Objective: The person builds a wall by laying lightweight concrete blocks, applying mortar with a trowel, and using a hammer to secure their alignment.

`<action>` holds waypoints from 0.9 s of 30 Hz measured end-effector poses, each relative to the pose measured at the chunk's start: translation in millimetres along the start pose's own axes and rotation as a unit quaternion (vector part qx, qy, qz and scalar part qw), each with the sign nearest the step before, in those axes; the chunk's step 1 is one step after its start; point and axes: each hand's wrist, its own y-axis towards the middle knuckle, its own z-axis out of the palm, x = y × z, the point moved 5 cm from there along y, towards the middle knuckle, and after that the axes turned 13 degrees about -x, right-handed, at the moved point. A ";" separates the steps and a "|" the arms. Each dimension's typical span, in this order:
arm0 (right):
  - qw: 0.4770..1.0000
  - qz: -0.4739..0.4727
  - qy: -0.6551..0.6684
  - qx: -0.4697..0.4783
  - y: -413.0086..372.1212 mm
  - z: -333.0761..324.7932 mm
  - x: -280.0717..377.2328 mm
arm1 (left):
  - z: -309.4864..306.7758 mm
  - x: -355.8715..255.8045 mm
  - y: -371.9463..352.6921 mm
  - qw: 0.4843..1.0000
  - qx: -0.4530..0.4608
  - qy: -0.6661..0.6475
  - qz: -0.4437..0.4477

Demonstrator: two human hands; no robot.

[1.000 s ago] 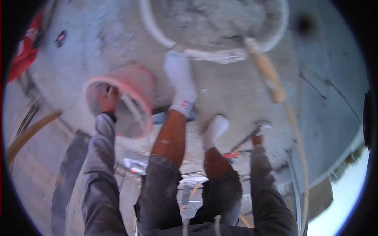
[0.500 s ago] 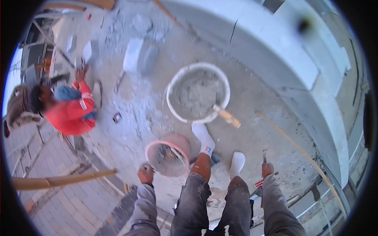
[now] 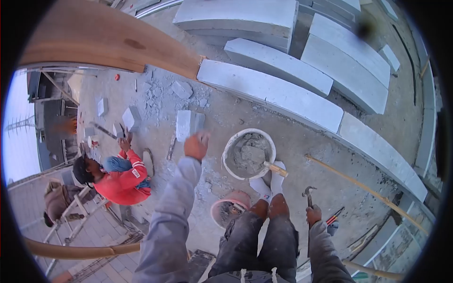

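My left hand (image 3: 196, 145) is raised ahead of me, its fingers curled closed; whatever may be in them is hidden. Behind it in view lies a pale block (image 3: 187, 123) on the concrete. My right hand (image 3: 313, 214) grips a claw hammer (image 3: 309, 200) by its handle, head up, beside my right leg. A white-rimmed tub (image 3: 225, 158) of wet grey mortar (image 3: 252, 153) stands just beyond my feet. Across its rim rests a wooden handle (image 3: 277, 169), its tool end unseen. Near my left knee a pink bucket (image 3: 242, 197) contains tools I cannot make out.
A row of white blocks (image 3: 269, 94) curves along the right, with more stacked behind. A wooden board (image 3: 104, 40) stands upper left. A bamboo pole (image 3: 349, 178) lies to the right. A co-worker in red (image 3: 120, 186) squats at left, holding a long tool; another person (image 3: 63, 200) is behind.
My left hand has moved up and forward from beside the pink bucket. My right hand has risen slightly, with the hammer now clearly visible. The view has tilted up and my feet are closer together.
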 end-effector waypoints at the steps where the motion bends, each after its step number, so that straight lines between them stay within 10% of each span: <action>1: 1.000 0.030 0.007 0.000 -7.4 2.0 18.7 | -11.9 -20.3 26.7 1.000 -0.017 0.016 0.014; 10: 0.992 0.083 0.082 0.051 -11.4 23.7 69.1 | -30.8 -83.2 182.5 0.990 -0.050 0.005 0.128; 15: 0.966 0.123 0.226 0.037 -30.0 24.3 119.1 | -11.2 -85.4 247.7 0.968 0.094 0.088 0.218; 27: 0.781 0.256 0.570 -0.024 -141.4 179.8 264.1 | 65.4 -61.0 324.4 0.894 0.259 0.199 0.305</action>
